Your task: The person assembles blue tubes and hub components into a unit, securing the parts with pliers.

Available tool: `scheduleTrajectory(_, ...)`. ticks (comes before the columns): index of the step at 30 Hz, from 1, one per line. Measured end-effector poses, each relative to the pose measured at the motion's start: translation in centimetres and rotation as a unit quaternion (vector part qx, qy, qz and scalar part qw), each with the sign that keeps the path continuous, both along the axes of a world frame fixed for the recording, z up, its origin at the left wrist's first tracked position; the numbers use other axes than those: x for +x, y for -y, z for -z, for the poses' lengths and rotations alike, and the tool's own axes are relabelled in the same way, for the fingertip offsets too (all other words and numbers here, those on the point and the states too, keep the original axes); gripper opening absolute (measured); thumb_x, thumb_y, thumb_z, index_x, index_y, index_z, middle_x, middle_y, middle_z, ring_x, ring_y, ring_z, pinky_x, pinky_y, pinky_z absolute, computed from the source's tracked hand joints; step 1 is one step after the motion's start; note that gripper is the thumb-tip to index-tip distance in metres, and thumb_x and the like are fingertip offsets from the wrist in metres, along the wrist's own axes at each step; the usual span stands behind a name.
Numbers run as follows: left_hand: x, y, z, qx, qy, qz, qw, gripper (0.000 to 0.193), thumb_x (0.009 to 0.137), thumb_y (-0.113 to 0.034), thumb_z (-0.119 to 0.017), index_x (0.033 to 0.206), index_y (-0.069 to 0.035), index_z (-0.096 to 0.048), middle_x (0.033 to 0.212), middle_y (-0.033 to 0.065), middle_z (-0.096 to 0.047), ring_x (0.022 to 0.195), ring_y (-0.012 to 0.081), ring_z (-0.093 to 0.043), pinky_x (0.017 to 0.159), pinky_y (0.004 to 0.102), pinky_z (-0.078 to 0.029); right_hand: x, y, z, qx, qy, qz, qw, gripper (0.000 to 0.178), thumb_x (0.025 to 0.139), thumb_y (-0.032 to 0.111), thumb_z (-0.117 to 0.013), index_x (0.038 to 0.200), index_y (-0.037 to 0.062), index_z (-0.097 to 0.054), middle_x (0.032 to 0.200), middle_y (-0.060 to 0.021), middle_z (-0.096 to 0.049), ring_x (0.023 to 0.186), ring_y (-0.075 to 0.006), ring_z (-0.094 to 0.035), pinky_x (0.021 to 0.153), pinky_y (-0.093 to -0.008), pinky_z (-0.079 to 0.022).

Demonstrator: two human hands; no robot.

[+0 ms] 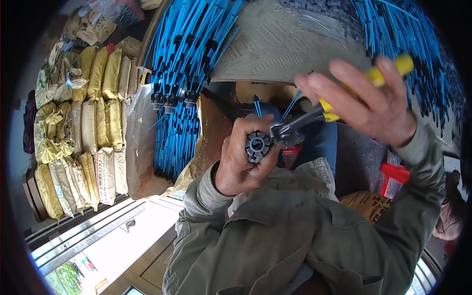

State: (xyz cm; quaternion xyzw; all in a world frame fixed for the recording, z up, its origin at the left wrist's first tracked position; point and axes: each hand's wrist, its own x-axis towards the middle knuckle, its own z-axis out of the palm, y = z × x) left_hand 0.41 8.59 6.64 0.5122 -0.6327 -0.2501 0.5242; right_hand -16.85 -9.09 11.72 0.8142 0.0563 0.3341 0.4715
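My left hand [232,169] is closed around a black, ribbed round fitting [257,144], its ringed end turned up toward me. Two thin blue stems with dark tips [257,105] stick out beyond that hand; whether they join the fitting is hidden. Pliers with yellow handles [298,123] have their metal jaws right beside the fitting, at the left hand's fingers. My right hand [366,101] is around the spread handles, its fingers partly stretched and smeared by motion. What the jaws grip, if anything, cannot be made out.
Blue stems with black fittings lie in a large bundle [191,44] on the worktable [270,46]; more fill a lined box [140,142] at left. Another blue pile [403,34] lies far right. Yellowish sacks [103,128] are stacked left. A red object [393,174] and another person [448,219] are at right.
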Motion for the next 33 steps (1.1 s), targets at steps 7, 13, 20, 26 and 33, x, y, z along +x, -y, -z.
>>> scheduleTrajectory(7,0.3,1.1,0.4,-0.048,-0.023,-0.020,0.998,0.034,0.071,0.005,-0.062,0.097,-0.002,-0.043,0.083,0.0116,-0.054,0.078,0.0268,-0.061,0.084,0.0378,-0.049,-0.6,-2.2,2.5,-0.010,0.115,0.103,0.988,0.042,0.081,0.043,-0.059,0.120,0.0284,-0.051,0.127,0.0068,-0.036,0.122,-0.0174,-0.037,0.106,-0.0540,-0.018)
scheduleTrajectory(13,0.2,1.1,0.5,-0.036,-0.040,-0.014,0.998,0.035,0.071,0.005,-0.063,0.098,-0.002,-0.042,0.085,0.0118,-0.054,0.079,0.0272,-0.061,0.080,0.0357,-0.049,0.0,-1.6,2.4,0.014,0.135,0.095,0.986,0.047,0.080,0.046,-0.057,0.122,0.0258,-0.048,0.127,0.0095,-0.036,0.120,-0.0146,-0.039,0.106,-0.0540,-0.016)
scheduleTrajectory(20,0.0,0.4,0.3,-0.032,-0.039,-0.058,0.997,0.034,0.071,0.004,-0.063,0.098,-0.002,-0.043,0.086,0.0118,-0.054,0.080,0.0272,-0.061,0.075,0.0333,-0.048,0.8,-2.5,5.1,0.074,0.209,0.084,0.971,0.035,0.080,0.046,-0.060,0.104,0.0206,-0.058,0.129,0.0135,-0.039,0.111,-0.0094,-0.045,0.100,-0.0449,-0.028)
scheduleTrajectory(26,0.6,-0.2,0.3,-0.041,-0.033,-0.031,0.998,0.033,0.070,0.005,-0.062,0.097,-0.002,-0.044,0.087,0.0117,-0.054,0.075,0.0249,-0.061,0.067,0.0306,-0.047,-1.2,-3.7,2.6,0.367,-0.021,-0.014,0.930,0.036,0.064,0.008,-0.076,0.092,0.0057,-0.054,0.108,-0.0054,-0.050,0.095,-0.0230,-0.053,0.078,-0.0388,-0.044)
scheduleTrajectory(33,0.4,-0.4,0.1,-0.044,-0.037,-0.009,0.998,0.031,0.069,0.007,-0.059,0.096,-0.001,-0.045,0.085,0.0113,-0.056,0.070,0.0208,-0.058,0.062,0.0286,-0.045,-3.1,-3.9,-1.6,0.557,-0.187,0.016,0.809,0.030,0.063,0.016,-0.072,0.088,0.0052,-0.058,0.109,-0.0090,-0.051,0.089,-0.0245,-0.054,0.070,-0.0365,-0.046)
